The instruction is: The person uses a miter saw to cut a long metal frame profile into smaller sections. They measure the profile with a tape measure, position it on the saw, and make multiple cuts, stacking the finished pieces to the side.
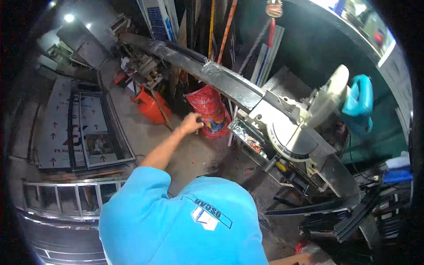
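My left arm reaches forward, and my left hand (191, 123) is closed with the fingers curled. A small dark bit shows at its fingertips, too small to name. Just behind that hand stands a red printed sack (208, 104); whether they touch, I cannot tell. My right hand (305, 258) is low at the lower edge, blurred and partly cut off, with its fingers hidden. Beside it lies a small red thing (300, 246). To the right, a mitre saw (289, 132) with a teal handle (361, 95) sits on a long metal bench (229, 86).
An orange gas cylinder (152, 107) stands on the floor left of the sack. Window frames and printed panels (57, 128) lie at the left, near an aluminium ladder (77, 198). Dark metal profiles (360, 218) are piled at the lower right. Long strips (223, 33) lean behind the bench.
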`<move>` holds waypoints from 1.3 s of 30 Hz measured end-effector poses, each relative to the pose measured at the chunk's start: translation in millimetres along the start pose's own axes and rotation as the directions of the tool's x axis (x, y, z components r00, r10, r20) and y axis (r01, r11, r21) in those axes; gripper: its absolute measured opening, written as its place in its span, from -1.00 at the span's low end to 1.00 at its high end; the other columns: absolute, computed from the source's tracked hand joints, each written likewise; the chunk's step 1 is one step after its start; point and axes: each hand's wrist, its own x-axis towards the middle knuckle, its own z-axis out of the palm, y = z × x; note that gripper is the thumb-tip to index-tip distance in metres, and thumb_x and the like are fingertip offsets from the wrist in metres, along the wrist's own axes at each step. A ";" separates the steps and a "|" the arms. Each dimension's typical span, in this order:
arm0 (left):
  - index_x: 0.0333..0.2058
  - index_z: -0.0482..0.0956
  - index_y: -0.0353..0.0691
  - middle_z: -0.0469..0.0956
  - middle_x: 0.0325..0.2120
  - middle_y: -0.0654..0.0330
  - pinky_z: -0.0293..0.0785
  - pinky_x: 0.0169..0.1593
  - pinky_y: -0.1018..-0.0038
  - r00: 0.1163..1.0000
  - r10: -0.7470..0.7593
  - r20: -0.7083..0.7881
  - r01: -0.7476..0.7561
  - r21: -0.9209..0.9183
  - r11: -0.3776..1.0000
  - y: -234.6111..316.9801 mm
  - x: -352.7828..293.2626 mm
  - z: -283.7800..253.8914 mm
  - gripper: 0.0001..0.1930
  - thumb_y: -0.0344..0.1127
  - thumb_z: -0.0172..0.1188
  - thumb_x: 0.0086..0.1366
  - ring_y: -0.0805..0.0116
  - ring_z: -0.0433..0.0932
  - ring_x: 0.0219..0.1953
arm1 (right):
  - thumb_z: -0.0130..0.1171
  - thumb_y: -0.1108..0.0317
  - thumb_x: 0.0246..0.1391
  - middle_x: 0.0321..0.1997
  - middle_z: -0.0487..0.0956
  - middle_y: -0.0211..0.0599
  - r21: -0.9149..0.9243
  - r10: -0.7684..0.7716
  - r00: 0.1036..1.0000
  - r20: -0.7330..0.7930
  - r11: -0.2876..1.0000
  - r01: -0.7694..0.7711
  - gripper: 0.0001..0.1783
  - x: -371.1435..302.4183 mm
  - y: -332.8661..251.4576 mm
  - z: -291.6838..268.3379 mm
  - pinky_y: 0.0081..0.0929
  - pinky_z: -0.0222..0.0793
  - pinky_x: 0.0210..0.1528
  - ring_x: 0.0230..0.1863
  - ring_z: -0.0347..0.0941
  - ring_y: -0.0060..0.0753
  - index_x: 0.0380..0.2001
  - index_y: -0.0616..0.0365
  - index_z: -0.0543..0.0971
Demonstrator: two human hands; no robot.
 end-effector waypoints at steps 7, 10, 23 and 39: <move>0.23 0.47 -0.17 0.45 0.20 -0.02 0.35 0.31 0.01 0.971 0.044 -0.234 0.033 0.316 0.948 -40.1 172.5 -78.0 -0.33 -0.20 0.45 0.14 -0.13 0.38 0.26 | 0.17 0.30 0.27 -0.26 0.55 -0.38 -0.256 0.436 0.200 0.877 0.779 -0.573 -0.50 -205.8 -138.7 24.4 -0.41 0.46 -0.44 -0.39 0.49 -0.42 0.26 0.07 0.43; 0.28 0.42 -0.05 0.35 0.30 0.07 0.27 0.32 -0.19 0.984 0.025 -0.177 0.061 0.467 0.882 -39.8 244.9 -102.7 -0.30 -0.22 0.43 0.15 -0.10 0.28 0.35 | 0.24 0.16 0.25 -0.08 0.60 -0.19 -0.303 0.380 0.177 0.908 0.886 -0.350 -0.55 -251.8 -206.0 32.9 -0.22 0.53 -0.28 -0.22 0.56 -0.25 0.15 0.01 0.47; 0.11 0.58 -0.09 0.60 0.02 0.15 0.28 0.34 -0.11 0.876 0.432 0.216 -0.463 0.630 0.624 -65.7 396.2 -152.1 -0.60 -0.25 0.29 0.31 0.03 0.54 0.14 | 0.28 0.12 0.21 0.00 0.65 0.16 -0.373 0.307 0.335 0.890 0.915 0.152 -0.51 -294.3 -297.0 -32.4 -0.24 0.48 0.02 0.00 0.63 0.02 -0.07 0.40 0.55; 0.03 0.64 -0.30 0.67 -0.04 0.22 0.46 0.11 0.42 0.382 0.472 0.795 0.025 -0.519 0.854 137.5 177.8 -71.8 -0.58 -0.06 0.00 0.55 0.44 0.57 -0.04 | 0.18 -0.12 0.35 -0.07 0.67 -0.19 0.532 -0.671 0.032 0.741 0.556 -0.639 -0.40 -429.7 -713.1 112.7 -0.31 0.56 0.02 -0.04 0.62 -0.35 0.05 0.29 0.59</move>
